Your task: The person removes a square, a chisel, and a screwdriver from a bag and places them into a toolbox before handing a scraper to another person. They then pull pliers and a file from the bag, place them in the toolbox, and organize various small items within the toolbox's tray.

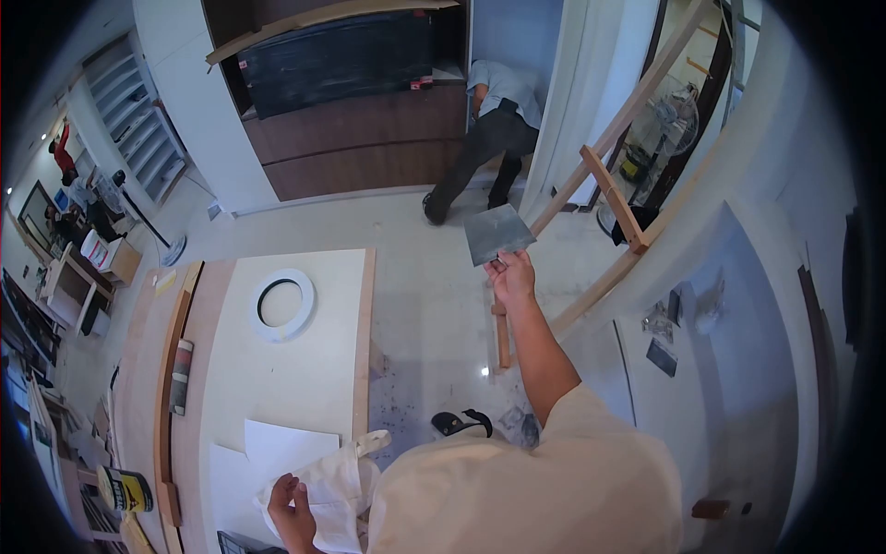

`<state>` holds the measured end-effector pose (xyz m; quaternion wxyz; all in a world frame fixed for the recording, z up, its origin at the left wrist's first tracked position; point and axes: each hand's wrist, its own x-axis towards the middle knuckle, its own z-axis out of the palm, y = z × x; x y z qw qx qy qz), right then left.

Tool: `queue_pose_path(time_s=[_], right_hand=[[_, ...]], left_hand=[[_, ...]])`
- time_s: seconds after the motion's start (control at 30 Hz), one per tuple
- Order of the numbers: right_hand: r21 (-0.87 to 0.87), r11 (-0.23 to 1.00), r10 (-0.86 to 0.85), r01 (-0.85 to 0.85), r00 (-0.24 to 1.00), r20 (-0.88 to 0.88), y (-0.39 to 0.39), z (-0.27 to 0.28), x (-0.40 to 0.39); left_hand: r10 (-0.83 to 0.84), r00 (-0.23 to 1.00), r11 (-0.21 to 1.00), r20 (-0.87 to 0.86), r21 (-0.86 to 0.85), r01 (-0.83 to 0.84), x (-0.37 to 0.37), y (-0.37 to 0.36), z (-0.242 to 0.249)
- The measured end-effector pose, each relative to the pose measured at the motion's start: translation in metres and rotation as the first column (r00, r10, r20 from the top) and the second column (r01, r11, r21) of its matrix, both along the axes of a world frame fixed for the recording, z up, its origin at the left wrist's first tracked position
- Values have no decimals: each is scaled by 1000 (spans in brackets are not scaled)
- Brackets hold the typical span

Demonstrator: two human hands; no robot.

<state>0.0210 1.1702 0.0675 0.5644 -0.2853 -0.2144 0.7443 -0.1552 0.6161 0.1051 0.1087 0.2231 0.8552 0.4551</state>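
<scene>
My right hand (511,277) pinches the lower edge of a square grey sheet (498,234), held out at arm's length above the floor. The sheet's face is dull and smudged. Near the bottom left, my left hand (293,512) hangs with its fingers curled over a white cloth bag (337,489); whether it touches the bag is unclear. White papers (288,445) lie beside the bag on the worktable (318,369). A white ring-shaped roll (281,306) rests farther up the same table.
A person (498,120) bends by the dark wood cabinet (360,152). A wooden ladder (614,198) leans at the right, beside a curved wall. Left are a tin (125,489) and a wooden strip (171,369). Other people stand far left.
</scene>
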Motion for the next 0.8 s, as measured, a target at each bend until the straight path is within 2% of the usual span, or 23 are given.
queue_pose_path(time_s=[0.3, 0.67, 0.77, 0.8], right_hand=[[48, 997, 54, -60, 991, 123, 3, -22, -4], [16, 996, 83, -84, 996, 40, 3, -10, -17], [17, 996, 92, -93, 995, 44, 11, -12, -19], [16, 995, 95, -96, 994, 50, 12, -11, -20]], left_hand=[[-20, 1000, 999, 15, -44, 21, -1, 4, 6], [22, 999, 999, 26, -25, -21, -1, -14, -12], [-116, 974, 978, -193, -193, 78, 1, -15, 0], [-105, 980, 979, -168, -193, 71, 2, -13, 4]])
